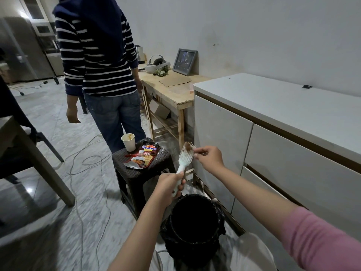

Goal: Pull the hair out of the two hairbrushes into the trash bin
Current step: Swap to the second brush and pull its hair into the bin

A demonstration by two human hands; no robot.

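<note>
Above the black trash bin (192, 222), the left hand (170, 187) grips the hairbrush (185, 157) handle while the right hand (210, 156) pinches its brown hair (188, 147), which may fall outside the bin if released early.

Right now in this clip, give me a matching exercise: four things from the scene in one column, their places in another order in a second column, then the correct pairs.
Things:
1. hairbrush
2. paper cup
3. trash bin
4. framed picture

Places:
A. on the dark stool, beside the snack wrapper
B. leaning against the wall on the wooden table
C. handle gripped in the left hand, the right hand pinching at the hair in its bristles
D. on the floor below both hands

Pairs: 1-C, 2-A, 3-D, 4-B
</note>
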